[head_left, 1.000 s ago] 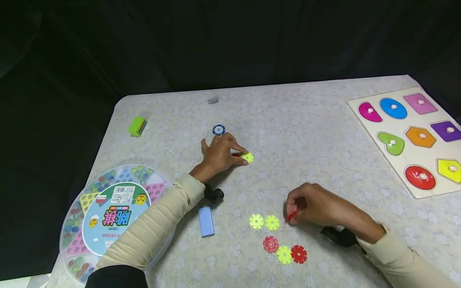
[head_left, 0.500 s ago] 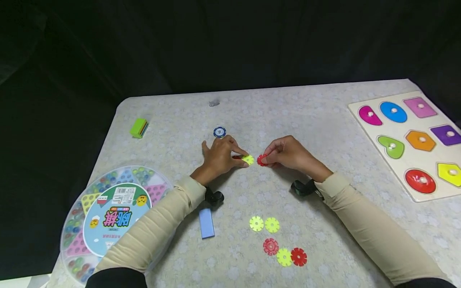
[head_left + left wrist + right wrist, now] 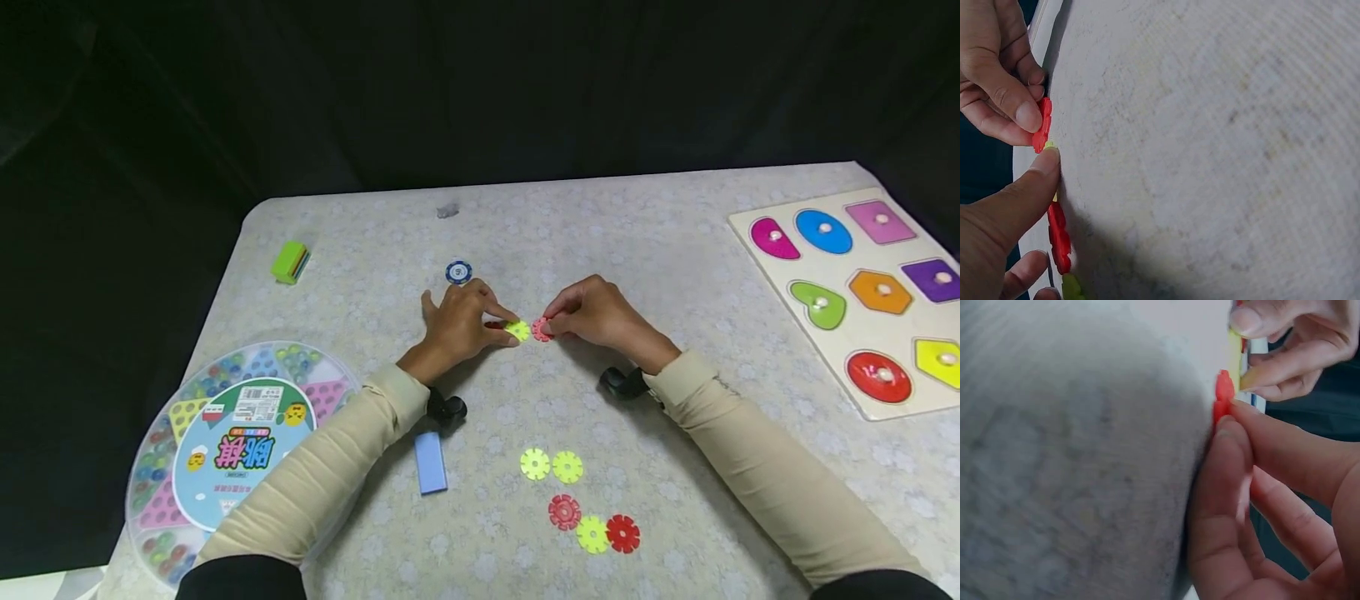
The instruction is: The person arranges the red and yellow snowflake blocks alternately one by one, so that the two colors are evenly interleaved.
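My left hand (image 3: 456, 323) pinches a yellow notched interlocking disc (image 3: 519, 331) between thumb and fingers, just above the table. Behind its thumb in the left wrist view, a red disc (image 3: 1059, 237) and a yellow-green one (image 3: 1072, 287) continue in line; the head view mostly hides them. Close on the right, my right hand (image 3: 600, 312) pinches a red notched interlocking disc (image 3: 538, 330) by its edge. Its rim faces the yellow disc at very close range; I cannot tell whether they touch. A blue poker chip (image 3: 458, 272) lies just beyond my left hand.
Two yellow discs (image 3: 551, 465) and a red-yellow-red row of discs (image 3: 592, 534) lie nearer me. A blue block (image 3: 431, 463) and a round marble game box (image 3: 157, 417) are at left. Green-topped blocks (image 3: 289, 262) stand farther back. A shape puzzle board (image 3: 810, 342) lies right.
My right hand has carried the red disc from near the front discs up to the yellow disc, edging slightly left over the last half second. My left hand stays nearly still.
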`<state>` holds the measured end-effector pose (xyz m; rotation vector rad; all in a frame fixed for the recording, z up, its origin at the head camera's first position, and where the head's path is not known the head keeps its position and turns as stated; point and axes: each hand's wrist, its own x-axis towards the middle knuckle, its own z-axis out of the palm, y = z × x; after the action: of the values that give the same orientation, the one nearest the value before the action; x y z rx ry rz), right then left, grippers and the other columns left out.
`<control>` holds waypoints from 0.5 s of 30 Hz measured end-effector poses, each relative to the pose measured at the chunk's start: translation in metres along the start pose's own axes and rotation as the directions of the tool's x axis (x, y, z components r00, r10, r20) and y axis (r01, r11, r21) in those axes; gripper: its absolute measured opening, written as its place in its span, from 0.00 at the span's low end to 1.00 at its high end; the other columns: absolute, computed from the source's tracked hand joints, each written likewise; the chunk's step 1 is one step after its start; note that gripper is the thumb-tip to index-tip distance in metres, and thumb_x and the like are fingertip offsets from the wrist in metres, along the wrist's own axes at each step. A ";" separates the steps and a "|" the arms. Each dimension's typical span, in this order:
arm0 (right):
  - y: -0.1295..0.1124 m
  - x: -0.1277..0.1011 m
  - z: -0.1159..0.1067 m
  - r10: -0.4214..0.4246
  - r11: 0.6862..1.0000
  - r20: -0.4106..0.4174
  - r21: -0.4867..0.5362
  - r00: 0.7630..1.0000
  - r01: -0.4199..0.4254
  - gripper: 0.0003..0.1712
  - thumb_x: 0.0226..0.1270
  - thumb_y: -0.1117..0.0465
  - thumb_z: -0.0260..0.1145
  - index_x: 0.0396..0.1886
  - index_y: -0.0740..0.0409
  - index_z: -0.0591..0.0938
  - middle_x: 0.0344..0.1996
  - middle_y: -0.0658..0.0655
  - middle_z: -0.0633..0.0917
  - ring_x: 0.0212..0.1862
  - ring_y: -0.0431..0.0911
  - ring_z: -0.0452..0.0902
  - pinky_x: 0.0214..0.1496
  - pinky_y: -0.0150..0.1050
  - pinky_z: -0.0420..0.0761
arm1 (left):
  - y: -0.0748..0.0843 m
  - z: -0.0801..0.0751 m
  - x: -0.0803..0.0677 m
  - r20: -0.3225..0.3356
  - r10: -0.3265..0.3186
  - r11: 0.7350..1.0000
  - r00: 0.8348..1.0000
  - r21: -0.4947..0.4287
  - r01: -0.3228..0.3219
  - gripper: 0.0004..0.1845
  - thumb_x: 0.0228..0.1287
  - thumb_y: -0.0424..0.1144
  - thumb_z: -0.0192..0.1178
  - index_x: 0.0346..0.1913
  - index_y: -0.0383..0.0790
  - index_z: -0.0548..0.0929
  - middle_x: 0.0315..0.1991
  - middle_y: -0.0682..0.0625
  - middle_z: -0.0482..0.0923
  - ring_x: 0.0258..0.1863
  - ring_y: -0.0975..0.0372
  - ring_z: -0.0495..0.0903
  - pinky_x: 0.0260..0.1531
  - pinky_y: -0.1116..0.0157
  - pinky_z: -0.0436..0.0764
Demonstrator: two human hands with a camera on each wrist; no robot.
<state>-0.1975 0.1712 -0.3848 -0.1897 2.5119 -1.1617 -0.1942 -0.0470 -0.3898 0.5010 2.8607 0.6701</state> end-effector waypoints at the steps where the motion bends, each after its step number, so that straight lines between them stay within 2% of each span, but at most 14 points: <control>1: 0.000 0.000 0.001 0.000 1.000 -0.010 -0.005 1.000 0.000 0.08 0.61 0.62 0.74 0.37 0.61 0.90 0.28 0.55 0.90 0.28 0.40 0.83 0.31 0.32 0.81 | 0.000 0.000 0.000 0.004 0.002 1.000 1.000 -0.002 -0.002 0.15 0.52 0.55 0.75 0.45 0.62 0.91 0.50 0.54 0.79 0.53 0.54 0.75 0.64 0.23 0.45; 10: 0.002 -0.005 0.005 -0.029 0.998 -0.071 -0.049 0.997 0.025 0.04 0.62 0.64 0.70 0.34 0.61 0.89 0.26 0.55 0.89 0.28 0.41 0.81 0.31 0.33 0.78 | 0.012 -0.004 0.008 0.025 0.022 1.000 0.999 0.015 -0.022 0.18 0.49 0.54 0.78 0.45 0.61 0.91 0.46 0.55 0.84 0.53 0.59 0.79 0.64 0.23 0.46; 15: 0.006 -0.010 0.004 -0.042 0.999 -0.058 -0.037 0.997 0.040 0.06 0.66 0.62 0.67 0.34 0.60 0.85 0.28 0.55 0.87 0.28 0.43 0.79 0.31 0.35 0.76 | 0.025 0.003 0.015 0.030 0.065 0.996 0.997 0.065 -0.067 0.21 0.50 0.57 0.76 0.49 0.63 0.90 0.47 0.53 0.83 0.52 0.56 0.79 0.65 0.24 0.46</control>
<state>-0.1868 0.1745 -0.3892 -0.2202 2.5929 -1.1550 -0.2000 -0.0191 -0.3823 0.6119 2.8586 0.5753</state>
